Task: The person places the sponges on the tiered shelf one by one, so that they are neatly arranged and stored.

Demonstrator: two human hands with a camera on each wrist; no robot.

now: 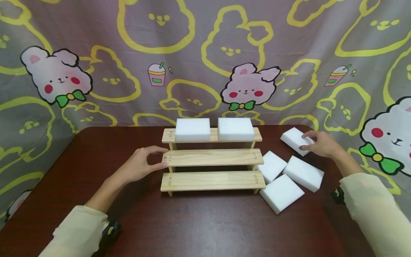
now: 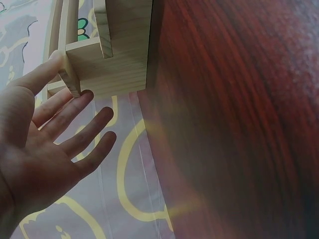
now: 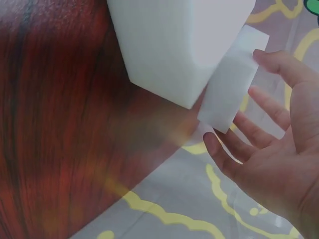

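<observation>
Smooth grained-wood rack [image 1: 213,181], matt foam-like blocks [image 1: 282,192]; glossy wood-grain tabletop [image 1: 205,225], matt cloth backdrop [image 1: 192,60]

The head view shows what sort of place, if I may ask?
Probably an indoor tabletop workspace: a patterned cloth hangs behind a table bearing a wooden rack and white blocks.

We see plain white blocks [image 1: 293,139] and a tiered stand [image 1: 212,157] of pale yellowish wood with fine grain and small dark markings, on a table [image 1: 208,225] of dark reddish brown streaked with darker grain. Behind, we find a greyish-mauve curtain [image 1: 106,26] patterned with yellow animal outlines, pink cups [image 1: 157,77] with green straws, and pale rabbits [image 1: 245,88] with red cheeks and green bows. Our sleeves [image 1: 77,230] are cream.
</observation>
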